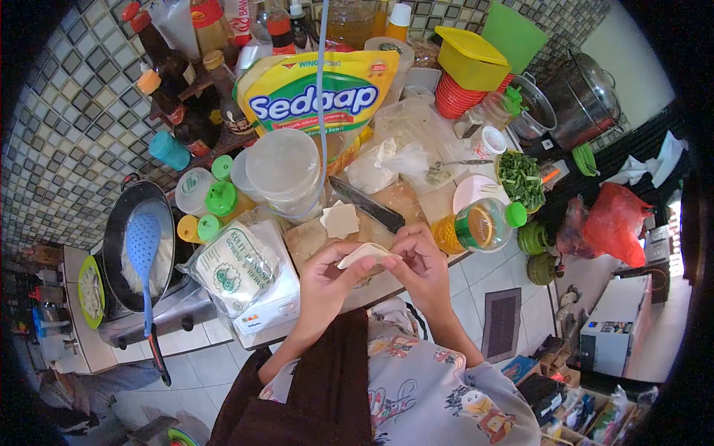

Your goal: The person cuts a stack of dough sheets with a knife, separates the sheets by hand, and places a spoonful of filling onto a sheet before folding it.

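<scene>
A left hand [321,286] and right hand [421,269] pinch a folded dumpling wrapper [366,254] above the cutting board [312,239]; its edge looks half sealed, spare wrappers [341,220] waiting untouched.

Between my fingertips, my left hand [325,286] and right hand [422,265] cover most of the folded wrapper [362,254]; I can't see any filling. Just beyond my fingers, the knife [367,204] handle disappears under plastic tubs [286,172]. The packet [232,269] print beside my left fingers is too small to read.
</scene>
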The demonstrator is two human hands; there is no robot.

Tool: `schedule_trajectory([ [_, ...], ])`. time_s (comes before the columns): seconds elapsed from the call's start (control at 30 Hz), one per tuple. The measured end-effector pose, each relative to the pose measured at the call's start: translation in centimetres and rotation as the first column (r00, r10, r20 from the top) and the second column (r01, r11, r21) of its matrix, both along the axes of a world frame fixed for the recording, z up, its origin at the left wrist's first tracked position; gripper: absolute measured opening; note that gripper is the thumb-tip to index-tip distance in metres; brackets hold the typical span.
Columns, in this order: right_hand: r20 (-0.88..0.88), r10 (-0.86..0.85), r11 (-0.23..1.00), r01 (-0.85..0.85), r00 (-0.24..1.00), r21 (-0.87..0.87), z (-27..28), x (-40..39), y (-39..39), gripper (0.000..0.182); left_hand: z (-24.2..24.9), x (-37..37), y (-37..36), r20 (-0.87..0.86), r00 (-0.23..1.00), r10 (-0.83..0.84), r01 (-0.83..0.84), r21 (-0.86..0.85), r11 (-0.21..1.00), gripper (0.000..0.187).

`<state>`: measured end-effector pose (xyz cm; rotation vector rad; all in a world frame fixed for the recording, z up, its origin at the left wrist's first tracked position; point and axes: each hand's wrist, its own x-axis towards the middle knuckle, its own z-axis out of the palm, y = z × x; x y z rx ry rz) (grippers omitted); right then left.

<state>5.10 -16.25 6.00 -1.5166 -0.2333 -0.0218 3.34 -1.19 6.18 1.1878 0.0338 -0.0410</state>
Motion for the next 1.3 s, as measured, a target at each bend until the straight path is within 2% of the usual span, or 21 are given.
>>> schedule_trajectory([
  [0.13,-0.016,0.001,1.0,-0.001,1.0,0.021,0.3,-0.1,0.1,0.014,0.0,0.0,0.0,-0.017,1.0,0.01,-0.01,-0.025,1.0,0.015],
  [0.3,-0.139,0.031,0.999,-0.026,0.99,0.04,0.3,-0.2,-0.3,0.013,-0.2,0.0,0.0,-0.054,0.998,0.015,-0.019,-0.062,0.998,0.015],
  [0.37,-0.136,0.019,0.999,-0.012,0.991,0.053,0.5,-0.2,-0.2,0.014,-0.2,0.1,0.0,-0.074,0.997,0.019,-0.026,-0.09,0.996,0.015],
  [0.43,-0.134,0.008,0.998,0.001,0.991,0.066,0.8,0.0,-0.1,0.015,-0.3,0.1,0.0,-0.064,0.997,0.031,-0.034,-0.042,0.999,0.014],
  [0.47,-0.082,-0.015,1.0,0.015,0.997,-0.001,1.1,0.1,-0.2,0.017,-0.3,0.1,0.0,-0.065,0.997,0.03,-0.033,-0.043,0.999,0.014],
  [0.53,-0.029,-0.039,0.997,0.036,0.999,-0.069,1.9,0.3,-0.3,0.019,-0.4,0.1,0.0,0.007,1.0,-0.001,0.001,0.058,0.998,0.016],
  [0.57,0.033,-0.023,0.987,0.028,0.999,-0.16,2.4,0.3,-0.3,0.02,-0.4,0.1,0.0,0.007,1.0,-0.004,0.003,0.058,0.998,0.016],
  [0.6,0.095,-0.001,0.968,0.025,0.995,-0.249,2.7,0.4,-0.4,0.022,-0.5,0.1,-0.1,0.038,0.999,-0.007,0.002,0.131,0.991,0.017],
  [0.63,0.096,-0.003,0.968,0.027,0.995,-0.248,2.9,0.5,-0.5,0.022,-0.5,0.0,-0.1,0.069,0.998,-0.012,-0.002,0.204,0.979,0.018],
  [0.67,0.127,0.029,0.952,0.011,0.991,-0.305,3.1,0.6,-0.6,0.02,-0.5,0.0,0.0,0.07,0.997,-0.013,-0.002,0.205,0.979,0.018],
  [0.73,0.157,0.064,0.933,-0.003,0.986,-0.36,3.2,0.7,-0.8,0.018,-0.4,0.0,0.4,0.09,0.994,-0.069,0.029,0.385,0.922,0.019],
  [0.87,0.103,0.02,0.948,0.014,0.994,-0.319,3.1,0.7,-1.1,0.014,0.3,0.0,0.0,0.108,0.994,-0.019,-0.013,0.288,0.958,0.018],
  [0.93,0.074,0.005,0.956,0.017,0.997,-0.294,3.1,0.7,-1.1,0.013,-0.1,-0.1,0.0,0.063,0.998,-0.006,-0.006,0.191,0.981,0.018],
  [1.0,0.152,0.037,0.934,0.02,0.988,-0.356,3.5,0.7,-1.0,0.011,0.0,-0.1,0.2,0.075,0.997,-0.026,0.008,0.228,0.974,0.02],
  [1.07,0.149,0.046,0.933,0.01,0.988,-0.359,3.4,0.6,-1.0,0.011,0.0,-0.2,0.3,0.086,0.995,-0.045,0.02,0.266,0.964,0.021],
  [1.17,0.133,0.046,0.937,0.003,0.99,-0.35,3.1,0.6,-1.0,0.011,0.0,-0.3,0.2,0.005,0.998,-0.059,0.056,0.261,0.964,0.024],
  [1.23,0.118,0.036,0.941,0.006,0.992,-0.338,3.1,0.5,-1.1,0.011,-0.1,-0.2,-0.1,0.068,0.998,-0.006,-0.008,0.208,0.978,0.027],
  [1.3,0.096,0.007,0.944,0.025,0.995,-0.328,3.0,0.5,-1.1,0.011,-0.2,-0.1,0.0,0.08,0.997,-0.018,0.004,0.168,0.986,0.029],
])
